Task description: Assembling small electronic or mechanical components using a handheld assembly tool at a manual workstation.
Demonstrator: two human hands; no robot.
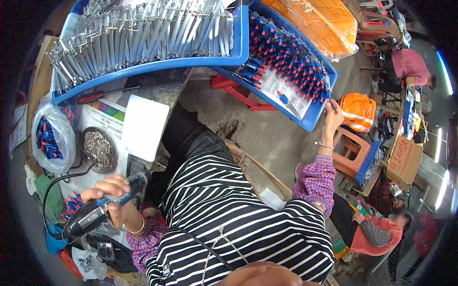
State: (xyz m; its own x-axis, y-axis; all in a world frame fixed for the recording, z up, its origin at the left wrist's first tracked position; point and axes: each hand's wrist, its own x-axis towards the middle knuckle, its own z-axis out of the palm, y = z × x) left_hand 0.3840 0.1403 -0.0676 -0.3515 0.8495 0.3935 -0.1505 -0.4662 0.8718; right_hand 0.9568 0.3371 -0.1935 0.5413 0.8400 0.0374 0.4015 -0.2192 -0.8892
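While the person sits low in a striped top, two big blue trays fill the space in front. The left tray [143, 64] is the biggest thing. It is packed full of long grey metal parts [143, 28] lying side by side. The right tray [312, 117] stands just beside it and tilts down to the right. Rows of small tools with blue and red handles [291, 59] lie along its far side, and a few loose ones sit on its pale floor. An orange basket [319, 21] in clear plastic rests behind this tray.

Next in size comes a white sheet [144, 126] under the left tray. A clear bag [50, 138] of blue and red handles stands at the far left. Just right of it sits a round bowl [97, 148] full of tiny silver bits.

A power driver [102, 209] lies low on the left side, close to the person's lap, with a black cord running from its back end. The left hand [110, 193] holds it tight, with fingers wrapped all the way round its body.

The right hand [332, 112] reaches far out to the lower corner of the right tray. Its fingers touch the blue rim there, but I cannot tell if they pinch it or just rest on it.
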